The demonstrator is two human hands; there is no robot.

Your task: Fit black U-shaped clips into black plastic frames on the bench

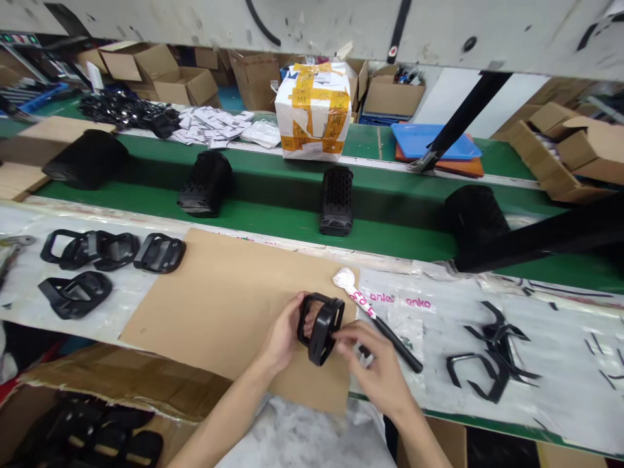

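Note:
My left hand (287,331) is closed around one side of a black plastic frame (322,330), holding it tilted above a brown cardboard sheet (234,299). At the frame's right side, my right hand (373,357) has its thumb and fingertips pinched together against the edge. Whatever lies between those fingertips is too small to make out. A small pale piece (363,355) shows near the right palm. Just beyond this hand lies a black-handled mallet (397,341), its head wrapped in white.
Several similar black frames (160,252) sit at the left. Thin black curved strips (497,351) lie at the right. Black perforated housings (337,201) stand on the green conveyor belt (277,214). Behind it is a taped white box (314,110). A black post (536,237) slants across the right.

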